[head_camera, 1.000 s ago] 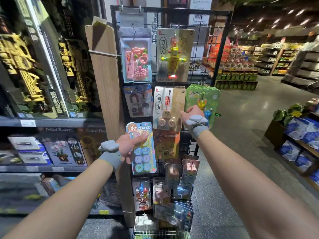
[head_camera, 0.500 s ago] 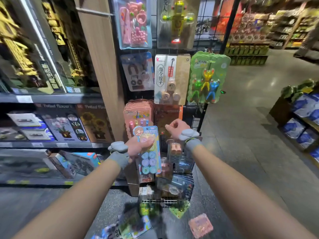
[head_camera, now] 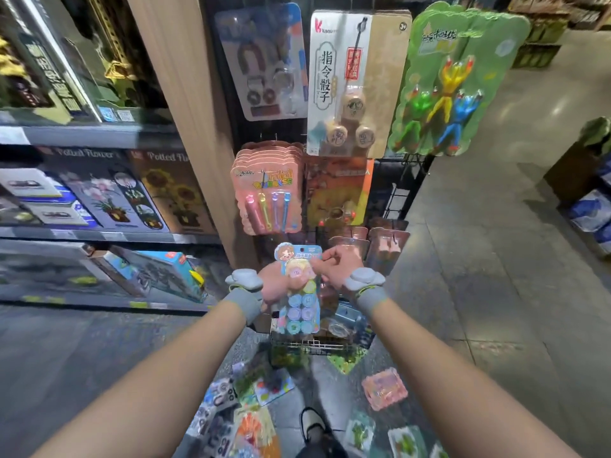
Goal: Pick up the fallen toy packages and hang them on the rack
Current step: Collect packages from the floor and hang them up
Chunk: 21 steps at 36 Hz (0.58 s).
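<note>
Now that our right hand (head_camera: pixel 341 265) has joined the left hand (head_camera: pixel 276 286), both pinch the blue package (head_camera: pixel 300 305); we judge hanging on the rack (head_camera: pixel 407 193) imminent.

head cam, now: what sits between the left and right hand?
The blue package of round toys. The left hand grips its left side and the right hand pinches its top right corner. The head view shows this.

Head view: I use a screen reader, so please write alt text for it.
The left hand and right hand hold a blue toy package upright before a wire rack of hanging toys. More packages lie scattered on the floor below.
</note>
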Motion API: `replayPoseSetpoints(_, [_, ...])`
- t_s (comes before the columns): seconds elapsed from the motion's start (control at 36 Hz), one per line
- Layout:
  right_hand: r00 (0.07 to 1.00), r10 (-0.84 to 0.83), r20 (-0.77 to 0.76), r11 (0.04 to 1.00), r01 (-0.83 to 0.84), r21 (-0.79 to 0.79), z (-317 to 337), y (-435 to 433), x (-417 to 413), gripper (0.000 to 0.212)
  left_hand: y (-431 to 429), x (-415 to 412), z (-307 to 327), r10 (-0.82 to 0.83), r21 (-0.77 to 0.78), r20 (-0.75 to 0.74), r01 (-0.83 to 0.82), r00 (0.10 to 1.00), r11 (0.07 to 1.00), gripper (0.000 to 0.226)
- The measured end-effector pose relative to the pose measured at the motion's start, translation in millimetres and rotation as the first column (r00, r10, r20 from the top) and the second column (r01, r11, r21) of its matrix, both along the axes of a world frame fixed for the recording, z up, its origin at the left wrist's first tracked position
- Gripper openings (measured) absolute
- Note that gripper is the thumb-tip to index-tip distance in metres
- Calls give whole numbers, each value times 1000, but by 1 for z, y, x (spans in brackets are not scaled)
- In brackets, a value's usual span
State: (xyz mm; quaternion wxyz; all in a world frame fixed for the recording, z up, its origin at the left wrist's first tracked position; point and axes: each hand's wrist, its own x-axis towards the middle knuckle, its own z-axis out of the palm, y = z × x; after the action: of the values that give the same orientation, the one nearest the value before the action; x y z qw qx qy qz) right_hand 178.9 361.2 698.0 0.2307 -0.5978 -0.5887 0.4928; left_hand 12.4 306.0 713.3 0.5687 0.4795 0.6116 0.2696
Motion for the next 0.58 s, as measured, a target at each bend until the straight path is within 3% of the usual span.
replayPoseSetpoints(0.31, [1000, -2, -11, 998, 1, -70, -18, 13, 2, 45, 29, -3, -50, 189, -46, 91, -186, 978, 981, 22])
replayPoseSetpoints(0.44, [1000, 2, -19, 997, -3, -82, -29, 26, -2, 68, 37, -3, -57, 213, 7, 76, -214, 974, 977, 30])
replayPoseSetpoints(0.58, [1000, 12, -6, 996, -13, -84, -30, 34, -5, 55, 45, -6, -63, 232, 17, 70, -233, 970, 972, 33])
